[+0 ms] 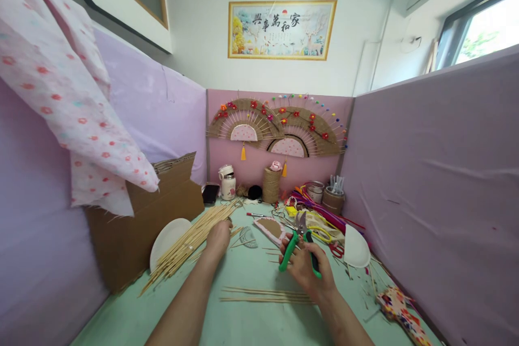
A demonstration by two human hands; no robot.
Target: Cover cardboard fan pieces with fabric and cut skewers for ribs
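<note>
My right hand (310, 265) is wrapped round the green handles of a pair of pruning shears (299, 235), whose blades point up and stand apart. Beside the big bundle of bamboo skewers (194, 235), my left hand (219, 237) is curled closed. Its fingertips are turned away, so what they grip is hidden. Short sticks and a clear protractor (247, 237) lie just right of it. A half-round cardboard piece with pink-patterned cloth edging (271, 228) lies behind the shears. Nearer to me, several loose skewers (263, 294) lie side by side on the green tabletop (247, 324).
A white paper plate (168, 238) rests under the skewers, by a cardboard box (141, 232). Twine (271, 185), a bottle (227, 184) and a phone (211, 193) stand at the back. Red scissors (336, 250) and a cut plate (357, 248) lie right. Decorated fans (308, 124) hang behind.
</note>
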